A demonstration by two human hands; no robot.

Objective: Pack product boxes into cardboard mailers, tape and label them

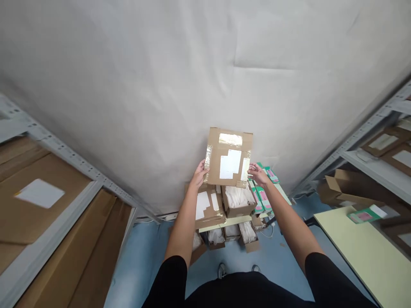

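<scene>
A flat cardboard box [214, 143] with white labels and shiny tape is held up in front of the grey wall. My left hand [199, 173] grips its lower left edge, thumb on the front face. At the lower right edge my right hand [257, 174] holds it between thumb and fingers. Below it, on a narrow table, lies another labelled cardboard box [210, 214]. Beside that stands an open carton [239, 210] full of white packed items. Green and pink packages [263, 199] lie to the right, partly behind my right forearm.
Metal shelving [105, 184] with large cartons stands on the left, and more shelving [356, 160] with boxes on the right. A pale yellow table [362, 248] at the lower right bears a green package [366, 214]. Open cartons [248, 233] sit on the blue floor under the narrow table.
</scene>
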